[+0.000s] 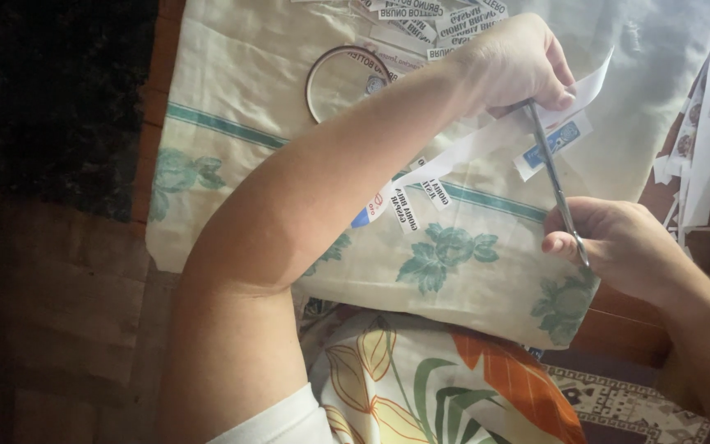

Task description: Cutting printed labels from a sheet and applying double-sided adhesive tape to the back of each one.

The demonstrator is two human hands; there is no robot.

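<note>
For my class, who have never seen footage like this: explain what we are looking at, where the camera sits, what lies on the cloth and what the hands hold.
There is one picture, from a camera worn on a person's head, looking down at their own bare hands. The left hand holds a paper strip above the cloth, which is pale with green flowers. The right hand holds scissors, whose blades meet the strip. On the cloth lie small cut labels, more printed slips at the top, and a ring. Paper offcuts lie at the right.

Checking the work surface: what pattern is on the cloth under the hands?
Cream cloth with teal-green flowers and a green stripe, in the head view.
</note>
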